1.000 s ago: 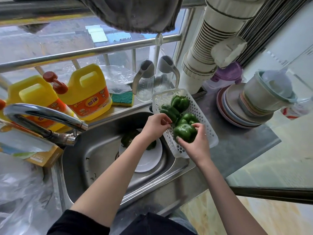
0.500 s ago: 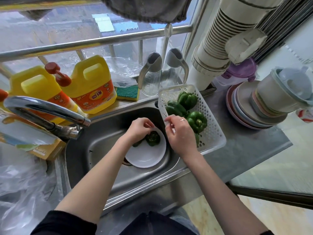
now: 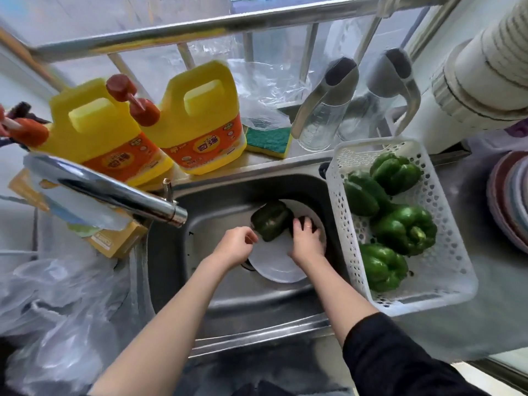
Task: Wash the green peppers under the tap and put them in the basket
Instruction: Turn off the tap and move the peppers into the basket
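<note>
A dark green pepper (image 3: pixel 270 220) lies on a white plate (image 3: pixel 275 265) in the steel sink (image 3: pixel 228 298). My left hand (image 3: pixel 237 248) holds its near end with curled fingers. My right hand (image 3: pixel 307 242) curls over a second dark pepper (image 3: pixel 297 224) on the plate's right side, which is mostly hidden under the fingers. The white plastic basket (image 3: pixel 448 252) stands on the counter right of the sink with several green peppers (image 3: pixel 405 228) in it. The tap's spout (image 3: pixel 114 192) reaches in from the left, and no water shows under it.
Two yellow detergent jugs (image 3: pixel 200 121), a sponge (image 3: pixel 268 140) and two glass dispensers (image 3: pixel 323 110) line the ledge behind the sink. Stacked plates (image 3: pixel 511 201) sit at the far right. Plastic bags (image 3: pixel 57 310) and a box (image 3: pixel 114 241) lie left of the sink.
My right hand left a pepper in the basket and came down into the sink onto the plate. My left hand also dropped to the plate and stays at a pepper there.
</note>
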